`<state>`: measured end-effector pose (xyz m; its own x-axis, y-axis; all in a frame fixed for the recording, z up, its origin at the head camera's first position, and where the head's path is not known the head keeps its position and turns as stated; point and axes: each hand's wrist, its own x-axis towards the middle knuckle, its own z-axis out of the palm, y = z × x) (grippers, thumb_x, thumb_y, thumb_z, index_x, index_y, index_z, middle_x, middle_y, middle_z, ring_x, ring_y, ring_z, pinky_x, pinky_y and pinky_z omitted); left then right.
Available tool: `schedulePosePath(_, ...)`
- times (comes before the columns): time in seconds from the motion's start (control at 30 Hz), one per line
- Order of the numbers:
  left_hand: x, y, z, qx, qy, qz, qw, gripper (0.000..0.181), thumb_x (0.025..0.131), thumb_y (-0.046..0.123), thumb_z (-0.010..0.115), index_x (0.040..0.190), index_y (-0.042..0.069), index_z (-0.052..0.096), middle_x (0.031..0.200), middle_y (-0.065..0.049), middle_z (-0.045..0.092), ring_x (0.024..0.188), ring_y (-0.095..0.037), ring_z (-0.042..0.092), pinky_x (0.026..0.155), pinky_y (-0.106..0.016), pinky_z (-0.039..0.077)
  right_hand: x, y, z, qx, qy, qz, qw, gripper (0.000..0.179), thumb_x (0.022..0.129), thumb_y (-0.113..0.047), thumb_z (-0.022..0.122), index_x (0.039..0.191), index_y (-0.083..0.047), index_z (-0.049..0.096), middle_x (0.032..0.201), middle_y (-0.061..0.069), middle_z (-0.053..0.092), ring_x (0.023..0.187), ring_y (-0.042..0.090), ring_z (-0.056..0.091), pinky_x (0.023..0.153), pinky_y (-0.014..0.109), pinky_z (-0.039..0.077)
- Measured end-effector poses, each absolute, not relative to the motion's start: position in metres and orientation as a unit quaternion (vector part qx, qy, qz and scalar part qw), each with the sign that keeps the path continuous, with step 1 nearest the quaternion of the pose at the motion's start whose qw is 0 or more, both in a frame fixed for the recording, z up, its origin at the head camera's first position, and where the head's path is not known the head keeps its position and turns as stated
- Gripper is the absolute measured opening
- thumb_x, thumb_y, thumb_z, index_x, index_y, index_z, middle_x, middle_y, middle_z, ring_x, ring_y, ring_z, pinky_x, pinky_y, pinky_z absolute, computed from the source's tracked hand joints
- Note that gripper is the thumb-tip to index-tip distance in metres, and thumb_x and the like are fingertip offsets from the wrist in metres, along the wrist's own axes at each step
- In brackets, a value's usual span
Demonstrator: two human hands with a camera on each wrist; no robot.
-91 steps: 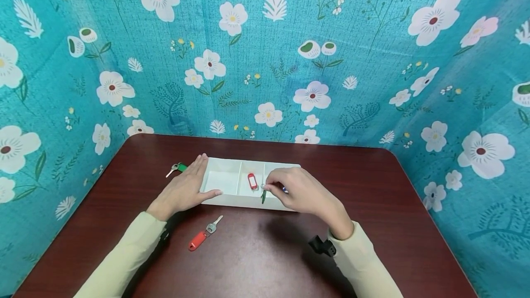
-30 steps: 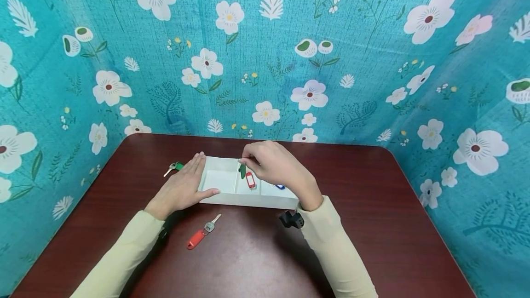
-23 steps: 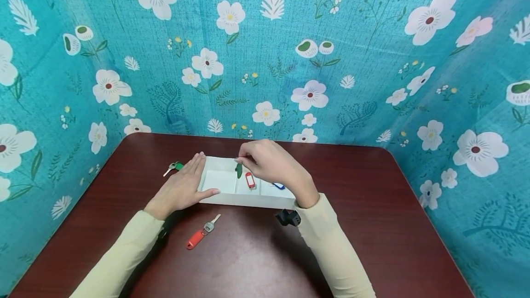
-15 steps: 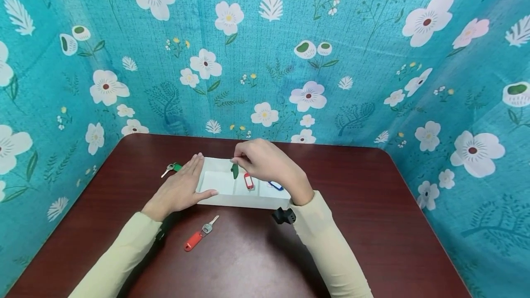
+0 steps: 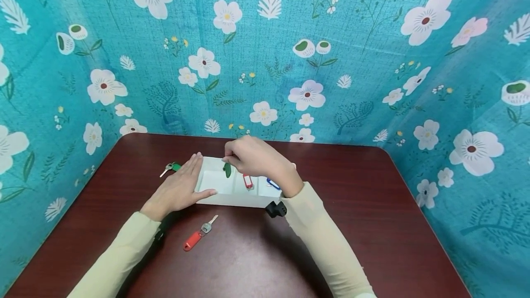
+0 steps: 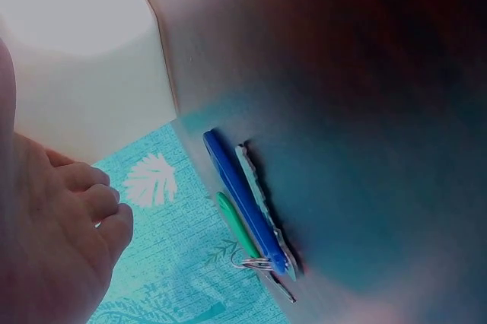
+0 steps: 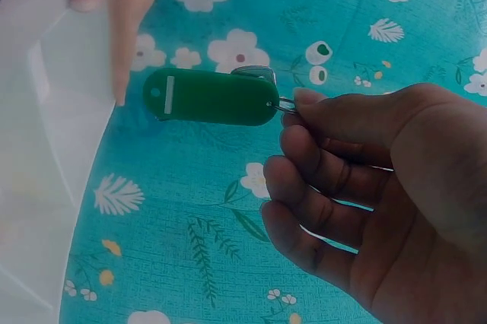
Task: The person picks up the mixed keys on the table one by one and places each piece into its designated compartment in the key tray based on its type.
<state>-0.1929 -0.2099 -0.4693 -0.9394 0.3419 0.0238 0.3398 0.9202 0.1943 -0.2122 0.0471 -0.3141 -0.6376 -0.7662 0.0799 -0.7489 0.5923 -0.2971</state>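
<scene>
Right hand (image 5: 256, 155) pinches green key tag (image 7: 209, 98) by its ring (image 7: 286, 105), seemingly a key (image 7: 254, 72) behind, over white divided tray (image 5: 236, 200), left hand (image 5: 175, 192) straight-fingered at tray's end

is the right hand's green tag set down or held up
Held up: the right hand pinches the green tag by its ring.

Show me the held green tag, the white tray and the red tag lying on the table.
Green tag (image 7: 211, 99): right wrist view, on its flat face.
White tray (image 5: 238, 200): head view, on its front wall.
Red tag (image 5: 192, 240): head view, middle of its body.
</scene>
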Motion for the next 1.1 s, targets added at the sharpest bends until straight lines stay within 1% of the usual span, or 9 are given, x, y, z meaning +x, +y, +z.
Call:
schedulePosePath(0.17,-0.193,-0.212,-0.47,0.176,0.98,0.098,0.003,0.123,0.089,0.085,0.053,0.168,0.0,0.013,0.177,-0.019,0.015,0.164,-0.041,0.018,0.128,-0.054,0.033,-0.217,0.04,-0.313,-0.422,0.895,-0.138,0.04,0.018,0.105,-0.021,0.066,0.107,-0.009,0.078,0.085,0.001,0.076,0.061,0.009,0.059,0.062,0.021,0.048)
schedulePosePath(0.3,-0.193,-0.211,-0.469,0.174,0.98,0.094,0.002,0.122,0.089,0.084,0.053,0.167,-0.001,0.013,0.177,-0.02,0.015,0.164,-0.041,0.017,0.129,-0.054,0.031,-0.22,0.036,-0.314,-0.421,0.895,-0.137,0.049,0.018,0.105,-0.021,0.065,0.107,-0.009,0.079,0.083,0.001,0.075,0.06,0.01,0.057,0.061,0.021,0.046)
schedulePosePath(0.47,-0.192,-0.21,-0.468,0.174,0.98,0.097,0.005,0.122,0.089,0.083,0.054,0.167,-0.001,0.013,0.177,-0.02,0.015,0.164,-0.042,0.017,0.129,-0.054,0.032,-0.224,0.033,-0.317,-0.417,0.896,-0.137,0.063,0.019,0.106,-0.021,0.064,0.107,-0.009,0.079,0.082,0.0,0.073,0.058,0.009,0.055,0.059,0.02,0.045)
schedulePosePath(0.67,-0.191,-0.209,-0.467,0.175,0.98,0.096,-0.001,0.12,0.09,0.081,0.056,0.166,-0.003,0.016,0.176,-0.021,0.017,0.164,-0.042,0.019,0.129,-0.054,0.032,-0.228,0.027,-0.316,-0.428,0.891,-0.14,0.067,0.019,0.106,-0.018,0.064,0.101,-0.008,0.079,0.083,0.001,0.075,0.061,0.01,0.057,0.061,0.02,0.046)
schedulePosePath(0.77,-0.192,-0.209,-0.467,0.177,0.98,0.095,-0.002,0.12,0.09,0.081,0.056,0.166,-0.003,0.017,0.176,-0.022,0.017,0.163,-0.042,0.02,0.129,-0.053,0.032,-0.23,0.024,-0.315,-0.425,0.892,-0.138,0.075,0.019,0.106,-0.018,0.063,0.101,-0.008,0.079,0.087,0.002,0.076,0.063,0.011,0.058,0.063,0.021,0.047)
schedulePosePath(0.97,-0.192,-0.209,-0.466,0.174,0.98,0.095,0.005,0.121,0.09,0.082,0.055,0.166,-0.003,0.015,0.176,-0.022,0.016,0.164,-0.043,0.018,0.13,-0.053,0.029,-0.236,0.02,-0.317,-0.413,0.896,-0.136,0.094,0.019,0.106,-0.017,0.062,0.108,-0.009,0.079,0.103,0.004,0.08,0.069,0.011,0.064,0.069,0.022,0.052)
schedulePosePath(1.1,-0.192,-0.209,-0.467,0.177,0.98,0.096,0.005,0.121,0.091,0.082,0.054,0.166,-0.004,0.015,0.176,-0.022,0.017,0.164,-0.043,0.019,0.13,-0.053,0.029,-0.241,0.018,-0.32,-0.406,0.897,-0.136,0.108,0.019,0.106,-0.017,0.062,0.103,-0.009,0.079,0.103,0.005,0.079,0.069,0.011,0.062,0.068,0.022,0.051)
